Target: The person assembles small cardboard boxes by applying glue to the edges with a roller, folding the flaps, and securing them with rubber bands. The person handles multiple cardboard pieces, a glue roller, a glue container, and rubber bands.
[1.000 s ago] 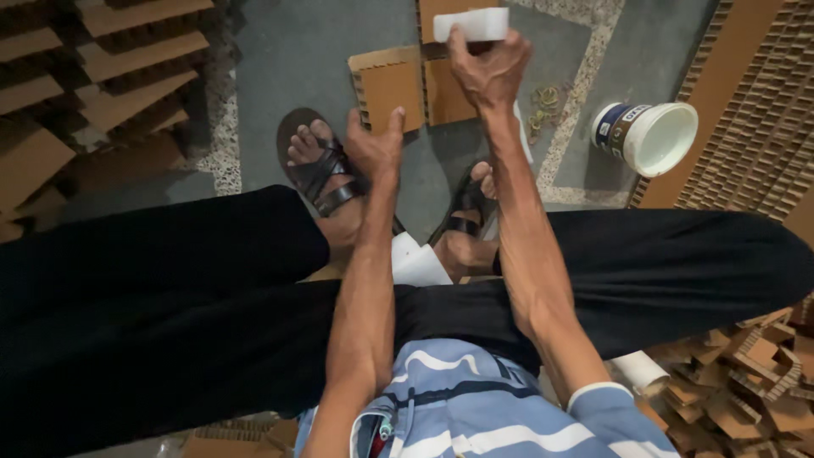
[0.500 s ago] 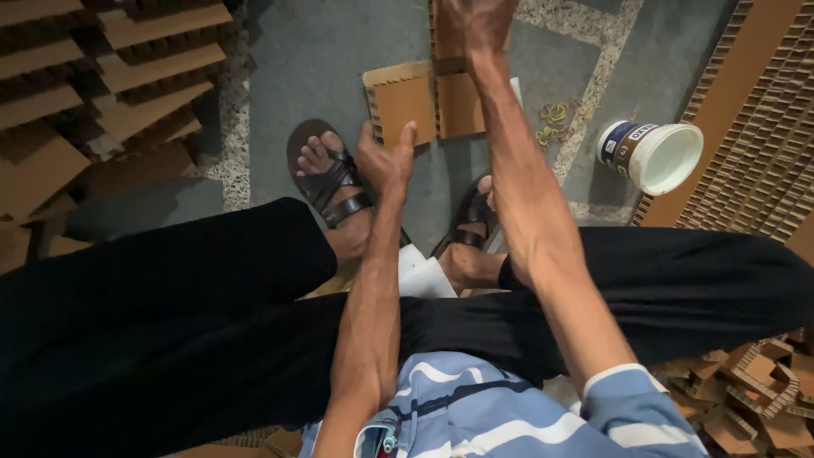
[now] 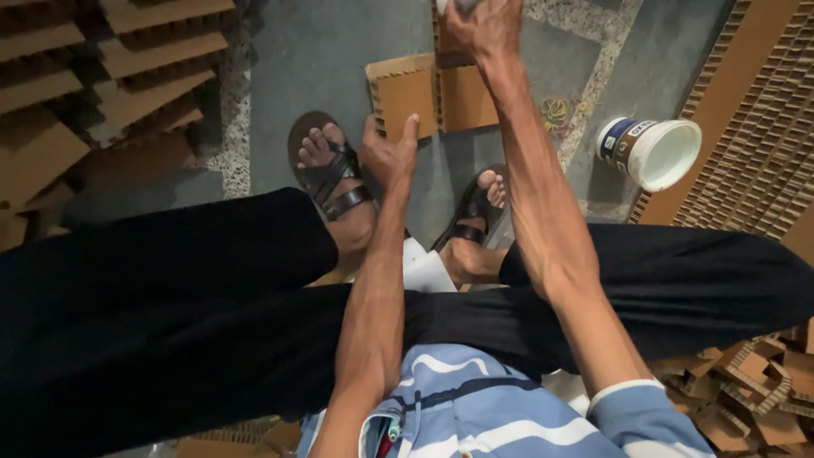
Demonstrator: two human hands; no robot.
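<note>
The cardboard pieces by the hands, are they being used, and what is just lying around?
In use:
- right hand, reaching to the top edge, holding something whitish, mostly out of view
- left hand, open above the floor
- cardboard pieces on the floor, nearest both hands

Lying about:
- white tub on its side
- cardboard stacks at left
- cardboard scraps at lower right

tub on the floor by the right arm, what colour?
White plastic tub lying on its side, with a blue and brown label band; head view shows it clearly.
</note>
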